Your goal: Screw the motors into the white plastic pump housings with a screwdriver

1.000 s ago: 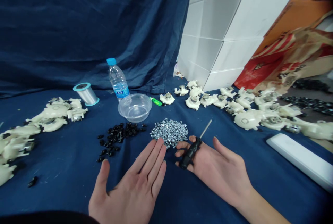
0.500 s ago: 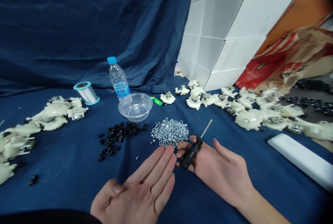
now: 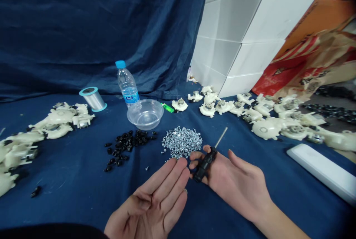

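Observation:
Palm up and with nothing in it, my left hand (image 3: 155,200) lies open at the lower middle, its fingertips just short of a heap of silver screws (image 3: 182,140). My right hand (image 3: 235,183) is also palm up, to the right of it. A screwdriver (image 3: 205,165) with a black handle rests across its curled fingers, the metal shaft pointing up and right. One loose screw (image 3: 147,168) lies left of the heap. Small black plastic parts (image 3: 128,142) are piled further left, with a single black part (image 3: 36,191) apart from them.
Several cream plastic housings with motors (image 3: 58,116) lie at left, and more housings (image 3: 267,126) at right. A clear bowl (image 3: 145,113), a water bottle (image 3: 128,85) and a wire spool (image 3: 93,99) stand behind. A white oblong case (image 3: 322,172) lies right; white boxes (image 3: 236,46) rise behind.
The thumb of my left hand has moved inward over the palm, and that hand has shifted slightly right and down. My right hand and the screwdriver stay almost in place.

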A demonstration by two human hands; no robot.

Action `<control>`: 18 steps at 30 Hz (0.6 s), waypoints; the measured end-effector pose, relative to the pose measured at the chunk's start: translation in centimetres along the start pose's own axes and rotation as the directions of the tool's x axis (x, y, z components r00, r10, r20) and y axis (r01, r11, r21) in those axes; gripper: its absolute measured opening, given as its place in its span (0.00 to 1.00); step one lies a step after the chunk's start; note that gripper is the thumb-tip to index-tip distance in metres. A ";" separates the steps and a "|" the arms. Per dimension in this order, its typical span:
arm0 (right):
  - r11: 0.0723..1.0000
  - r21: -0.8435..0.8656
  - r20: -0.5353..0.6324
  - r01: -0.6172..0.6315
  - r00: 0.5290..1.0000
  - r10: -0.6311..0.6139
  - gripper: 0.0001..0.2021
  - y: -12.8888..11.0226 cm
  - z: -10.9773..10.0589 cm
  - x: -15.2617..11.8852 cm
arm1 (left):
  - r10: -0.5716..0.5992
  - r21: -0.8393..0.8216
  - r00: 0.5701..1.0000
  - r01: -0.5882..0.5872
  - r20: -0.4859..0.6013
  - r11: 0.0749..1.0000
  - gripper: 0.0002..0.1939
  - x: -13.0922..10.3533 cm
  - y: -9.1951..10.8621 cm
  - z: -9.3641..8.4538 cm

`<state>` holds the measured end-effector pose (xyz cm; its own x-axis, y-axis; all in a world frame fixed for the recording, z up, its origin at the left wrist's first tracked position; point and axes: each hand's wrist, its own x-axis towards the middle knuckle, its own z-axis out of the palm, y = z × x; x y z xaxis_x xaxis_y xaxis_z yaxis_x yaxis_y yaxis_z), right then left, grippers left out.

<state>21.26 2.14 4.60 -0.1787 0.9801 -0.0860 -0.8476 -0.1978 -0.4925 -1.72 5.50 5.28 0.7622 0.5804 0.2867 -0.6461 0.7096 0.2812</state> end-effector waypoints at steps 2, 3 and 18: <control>1.000 -0.002 0.004 0.000 1.000 0.000 0.15 0.0 0.0 0.0 | -0.008 -0.011 1.000 0.008 0.030 1.000 0.31 0.1 0.1 -0.2; 1.000 -0.002 0.006 0.001 1.000 -0.001 0.15 0.0 0.0 0.0 | -0.011 -0.015 0.999 0.012 0.044 1.000 0.31 0.1 0.1 -0.3; 0.999 -0.032 0.032 -0.008 0.999 0.009 0.15 -0.1 -0.1 -0.2 | -0.123 0.355 0.987 0.151 -0.100 0.923 0.26 0.0 -0.6 -0.6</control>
<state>21.40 2.01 4.60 -0.2022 0.9773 -0.0629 -0.8298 -0.2051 -0.5190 -1.30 5.26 4.55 0.8360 0.5258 0.1570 -0.4954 0.6001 0.6281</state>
